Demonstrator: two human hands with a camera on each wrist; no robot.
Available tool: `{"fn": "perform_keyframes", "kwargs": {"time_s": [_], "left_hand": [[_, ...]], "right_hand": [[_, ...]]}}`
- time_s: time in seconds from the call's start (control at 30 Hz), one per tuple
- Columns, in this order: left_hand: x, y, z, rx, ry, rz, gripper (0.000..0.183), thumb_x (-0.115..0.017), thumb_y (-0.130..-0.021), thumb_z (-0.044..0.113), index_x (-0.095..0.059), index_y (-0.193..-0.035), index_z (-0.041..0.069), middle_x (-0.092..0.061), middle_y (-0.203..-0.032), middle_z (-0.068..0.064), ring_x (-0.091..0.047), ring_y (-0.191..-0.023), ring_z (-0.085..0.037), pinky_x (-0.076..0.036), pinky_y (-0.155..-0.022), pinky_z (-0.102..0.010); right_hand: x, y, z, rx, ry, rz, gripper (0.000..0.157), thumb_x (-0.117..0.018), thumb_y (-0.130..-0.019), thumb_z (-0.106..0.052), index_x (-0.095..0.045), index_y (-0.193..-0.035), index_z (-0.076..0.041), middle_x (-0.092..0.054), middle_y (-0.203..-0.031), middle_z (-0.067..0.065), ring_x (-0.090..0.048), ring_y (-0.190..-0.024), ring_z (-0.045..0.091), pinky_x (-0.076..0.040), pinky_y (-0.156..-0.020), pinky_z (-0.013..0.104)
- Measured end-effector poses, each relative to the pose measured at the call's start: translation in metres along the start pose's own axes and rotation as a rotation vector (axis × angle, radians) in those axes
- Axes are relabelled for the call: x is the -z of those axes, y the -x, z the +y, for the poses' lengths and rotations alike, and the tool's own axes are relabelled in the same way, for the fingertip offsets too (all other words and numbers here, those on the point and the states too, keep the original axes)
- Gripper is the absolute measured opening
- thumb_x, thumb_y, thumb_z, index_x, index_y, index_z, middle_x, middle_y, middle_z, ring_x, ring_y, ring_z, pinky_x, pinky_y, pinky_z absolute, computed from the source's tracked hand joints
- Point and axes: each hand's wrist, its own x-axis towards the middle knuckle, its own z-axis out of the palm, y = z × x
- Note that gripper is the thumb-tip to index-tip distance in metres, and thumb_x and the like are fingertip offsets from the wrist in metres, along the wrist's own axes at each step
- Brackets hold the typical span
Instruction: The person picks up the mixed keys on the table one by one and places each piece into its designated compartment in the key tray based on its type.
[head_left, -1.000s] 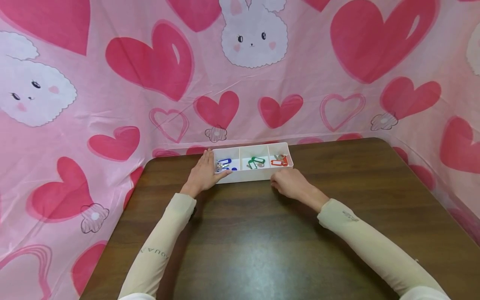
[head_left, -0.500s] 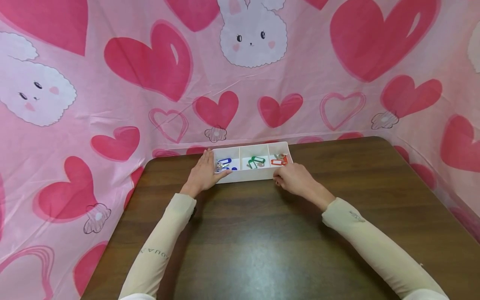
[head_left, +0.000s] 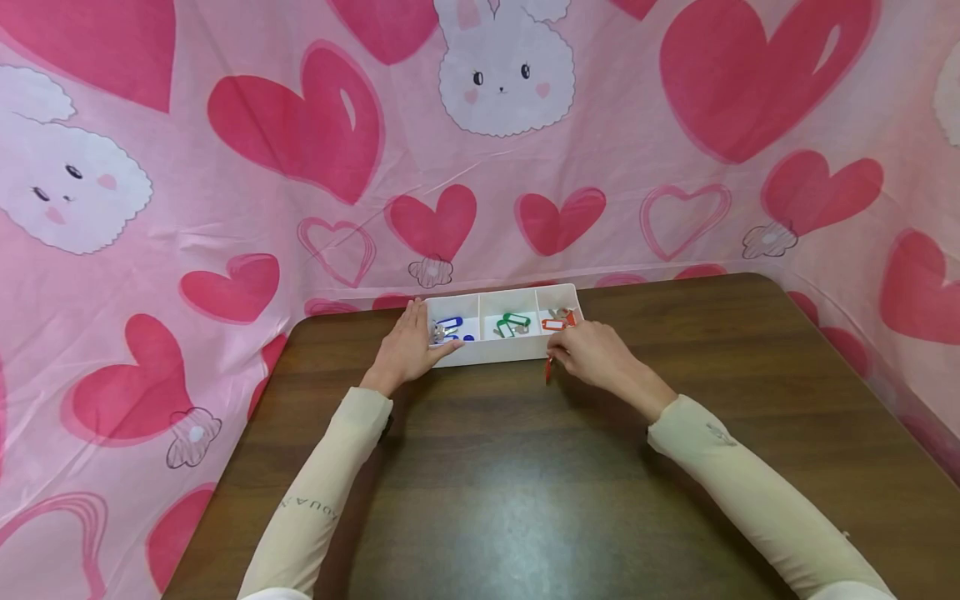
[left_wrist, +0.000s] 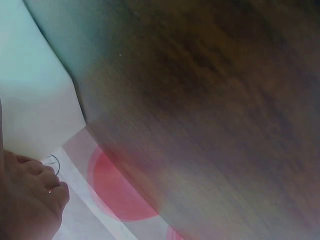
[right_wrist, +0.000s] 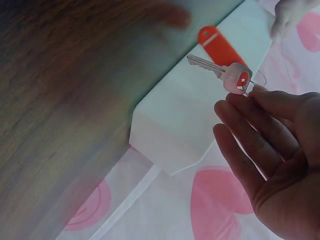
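Observation:
A white three-compartment tray sits at the table's far edge. My left hand rests at its left end, fingers straight along the end wall, thumb across the front rim. In front of the right compartment, my right hand pinches the ring of a silver key with an orange key tag. That tag dangles below the fingers in the head view; the other fingers spread loosely. Blue key tags with keys lie in the left compartment, green key tags in the middle, orange-red ones in the right.
The brown wooden table stretches in front of the tray toward the person. Behind and beside it hangs a pink cloth printed with hearts and rabbits, close to the tray's back wall.
The right hand has shifted slightly right and up against the tray's front, and the orange tag now shows hanging below its fingers. The left hand and tray have stayed put.

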Motion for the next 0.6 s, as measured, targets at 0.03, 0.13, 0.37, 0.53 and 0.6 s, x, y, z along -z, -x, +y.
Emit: {"fn": "perform_keyframes", "kwargs": {"time_s": [0.03,0.13,0.37,0.53,0.6], "left_hand": [[-0.0002,0.0000,-0.0003,0.000,-0.002,0.001,0.123,-0.044,-0.090,0.087,-0.007,-0.167,-0.001,-0.008,-0.178,-0.020,-0.008,-0.167,-0.035,-0.018,-0.135,-0.048],[-0.0008,-0.0001,-0.0012,-0.002,0.000,0.004,0.123,-0.044,-0.090,0.087,-0.007,-0.167,-0.001,-0.009,-0.177,-0.021,-0.009,-0.167,-0.035,-0.019,-0.134,-0.049],[-0.0014,0.0001,-0.0023,0.000,0.010,0.005,0.124,-0.044,-0.089,0.087,-0.007,-0.167,-0.001,-0.008,-0.178,-0.020,-0.009,-0.167,-0.035,-0.020,-0.134,-0.049],[-0.0003,-0.0005,-0.0017,-0.002,0.008,0.002,0.124,-0.044,-0.089,0.088,-0.006,-0.168,-0.001,-0.008,-0.178,-0.020,-0.009,-0.167,-0.035,-0.019,-0.134,-0.049],[-0.0003,-0.0005,-0.0010,-0.002,0.011,0.002,0.124,-0.044,-0.089,0.088,-0.006,-0.168,-0.001,-0.008,-0.178,-0.020,-0.009,-0.167,-0.035,-0.019,-0.134,-0.049]], "right_hand": [[0.0006,0.0000,-0.0001,-0.002,-0.006,0.001,0.011,-0.079,-0.093,-0.017,-0.083,-0.102,-0.012,-0.081,-0.092,0.004,-0.062,-0.067,0.021,-0.060,-0.068,0.043],[0.0015,0.0008,-0.0002,-0.013,-0.024,0.003,0.014,-0.080,-0.093,-0.017,-0.082,-0.105,-0.011,-0.082,-0.096,0.006,-0.064,-0.070,0.022,-0.061,-0.070,0.043],[0.0023,0.0018,0.0001,-0.009,-0.033,0.052,0.009,-0.078,-0.093,-0.013,-0.082,-0.101,-0.011,-0.081,-0.092,0.005,-0.067,-0.072,0.024,-0.063,-0.073,0.047],[0.0060,0.0022,-0.0001,-0.021,-0.059,0.045,0.012,-0.078,-0.093,-0.012,-0.082,-0.104,-0.010,-0.082,-0.095,0.006,-0.064,-0.072,0.022,-0.062,-0.073,0.045],[0.0071,0.0028,0.0003,-0.032,-0.077,0.032,0.016,-0.079,-0.093,-0.013,-0.083,-0.108,-0.009,-0.082,-0.099,0.007,-0.065,-0.074,0.022,-0.063,-0.075,0.043]]}}
